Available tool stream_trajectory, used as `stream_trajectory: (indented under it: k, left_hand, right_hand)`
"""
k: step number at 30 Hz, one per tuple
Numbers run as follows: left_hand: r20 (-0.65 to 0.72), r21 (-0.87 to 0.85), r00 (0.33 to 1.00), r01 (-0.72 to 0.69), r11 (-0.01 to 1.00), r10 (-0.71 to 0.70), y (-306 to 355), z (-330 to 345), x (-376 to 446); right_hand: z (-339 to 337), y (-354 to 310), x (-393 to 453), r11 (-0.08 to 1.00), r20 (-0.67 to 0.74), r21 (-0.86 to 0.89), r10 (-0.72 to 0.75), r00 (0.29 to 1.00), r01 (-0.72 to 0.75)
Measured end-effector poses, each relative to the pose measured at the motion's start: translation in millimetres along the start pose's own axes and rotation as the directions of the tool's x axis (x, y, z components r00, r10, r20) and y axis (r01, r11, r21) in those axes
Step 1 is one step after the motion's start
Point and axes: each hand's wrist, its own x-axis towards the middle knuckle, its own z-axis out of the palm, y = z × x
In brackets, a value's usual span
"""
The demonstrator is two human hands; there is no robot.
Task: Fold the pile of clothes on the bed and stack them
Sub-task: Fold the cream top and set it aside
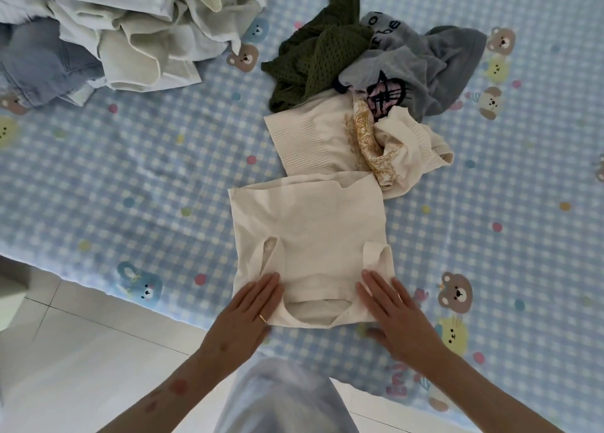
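Far up and to the left of the hands lay a heap of white clothes [140, 30] with some blue jeans [42, 70] beside it. They were not folded yet.

The left hand [248, 315] lay flat, fingers straight, pressing the near left edge of a cream top [310, 236]. It gripped nothing. The top lay spread on the bed [130, 177], right between the two hands, with its sides tucked in and its neck hole nearest the person.

The right hand [395, 315] was flat too, fingers straight, pressing the near right edge of the same top.

Beyond the hands sat another cream top [313, 138], a green mesh piece [313, 60] and a gray sweater [425, 57], all in a loose pile.

It looked like the person was partway through folding this top. The next move would likely be to grip the near edge and fold it up over the far half.
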Motion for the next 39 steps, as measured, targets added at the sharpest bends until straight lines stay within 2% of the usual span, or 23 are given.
stream_trajectory:
  k: [3, 5, 6, 8, 10, 11, 12, 14, 16, 18, 19, 21, 22, 24, 26, 27, 30, 32, 35, 39]
  left_hand:
    - [-0.017, 0.001, 0.998, 0.066, 0.998, -0.066, -10.5, -8.5, 12.9]
    - [-0.025, -0.048, 0.998, 0.062, 0.997, -0.063, -15.8, -17.0, 22.6]
    - [-0.025, -0.110, 0.999, 0.045, 0.993, -0.048, -18.4, -19.3, 24.4]
    - [0.061, -0.375, 0.995, 0.095, 0.922, -0.078, -24.9, -30.2, 19.4]
    - [0.319, -0.554, 0.934, 0.323, 0.767, -0.162, -33.0, -48.4, 12.9]
    - [0.458, -0.573, 0.877, 0.415, 0.707, -0.144, -36.0, -57.1, 13.4]
    - [0.528, -0.613, 0.839, 0.484, 0.624, -0.133, -40.4, -63.2, 15.5]
    - [0.533, -0.736, 0.813, 0.583, 0.346, -0.235, -53.9, -73.5, 26.1]
    - [0.477, -0.827, 0.748, 0.559, 0.050, -0.462, -70.6, -78.9, 44.0]
    - [0.456, -0.866, 0.638, 0.479, -0.144, -0.621, -80.2, -76.2, 65.6]
    - [0.456, -0.865, 0.582, 0.469, -0.180, -0.673, -80.6, -72.0, 76.6]
    - [0.407, -0.840, 0.448, 0.525, -0.134, -0.796, -77.2, -61.4, 97.5]
    - [0.359, -0.826, 0.375, 0.554, -0.104, -0.855, -73.5, -57.5, 104.7]
    - [0.262, -0.798, 0.292, 0.602, -0.036, -0.920, -64.4, -53.0, 111.4]
    - [0.224, -0.745, 0.300, 0.666, 0.035, -0.927, -56.5, -48.3, 112.3]
    - [0.258, -0.740, 0.312, 0.673, 0.021, -0.915, -53.0, -45.3, 111.6]
    - [0.402, -0.772, 0.309, 0.620, -0.138, -0.862, -46.9, -40.9, 110.1]
    - [0.433, -0.752, 0.318, 0.643, -0.143, -0.843, -49.4, -40.4, 107.4]
    - [0.426, -0.776, 0.364, 0.618, -0.128, -0.828, -52.7, -43.7, 103.5]
    - [0.355, -0.826, 0.419, 0.559, -0.071, -0.836, -23.8, -56.6, 118.0]
  right_hand:
    - [-1.1, 10.4, 16.9, 0.999, -0.002, 0.037, 0.024, 1.000, -0.024]
    - [-6.5, 16.4, 29.7, 0.990, 0.007, 0.138, 0.041, 0.999, -0.042]
    - [-9.8, 18.5, 32.6, 0.975, 0.034, 0.213, 0.053, 0.998, -0.059]
    - [-20.9, 21.0, 27.9, 0.926, 0.159, 0.351, 0.090, 0.983, -0.141]
    - [-36.3, 22.6, 18.9, 0.851, 0.386, 0.433, 0.124, 0.914, -0.298]
    - [-45.6, 24.6, 16.0, 0.808, 0.459, 0.477, 0.106, 0.882, -0.346]
    - [-55.9, 28.1, 16.4, 0.747, 0.494, 0.537, 0.098, 0.864, -0.392]
    - [-73.7, 39.4, 25.8, 0.535, 0.470, 0.686, 0.192, 0.861, -0.494]
    - [-83.6, 52.5, 44.4, 0.294, 0.387, 0.800, 0.414, 0.824, -0.524]
    - [-83.4, 61.2, 69.6, 0.135, 0.356, 0.845, 0.579, 0.733, -0.517]
    - [-79.4, 62.8, 82.0, 0.090, 0.353, 0.852, 0.629, 0.693, -0.516]
    - [-67.7, 64.0, 103.4, 0.069, 0.322, 0.842, 0.731, 0.601, -0.535]
    - [-62.0, 63.8, 110.6, 0.091, 0.278, 0.828, 0.791, 0.546, -0.553]
    - [-54.2, 59.7, 114.5, 0.165, 0.149, 0.805, 0.874, 0.463, -0.570]
    - [-46.2, 52.0, 111.3, 0.202, 0.075, 0.785, 0.908, 0.413, -0.586]
    - [-41.4, 47.1, 108.6, 0.180, 0.092, 0.775, 0.916, 0.390, -0.606]
    - [-25.8, 29.3, 106.1, 0.032, 0.283, 0.748, 0.888, 0.361, -0.663]
    - [-19.7, 23.5, 107.1, 0.022, 0.326, 0.734, 0.866, 0.380, -0.679]
    - [-22.1, 24.0, 103.2, 0.067, 0.244, 0.782, 0.883, 0.402, -0.620]
    - [-31.6, 39.1, 69.6, 0.069, 0.138, 0.836, 0.934, 0.331, -0.544]
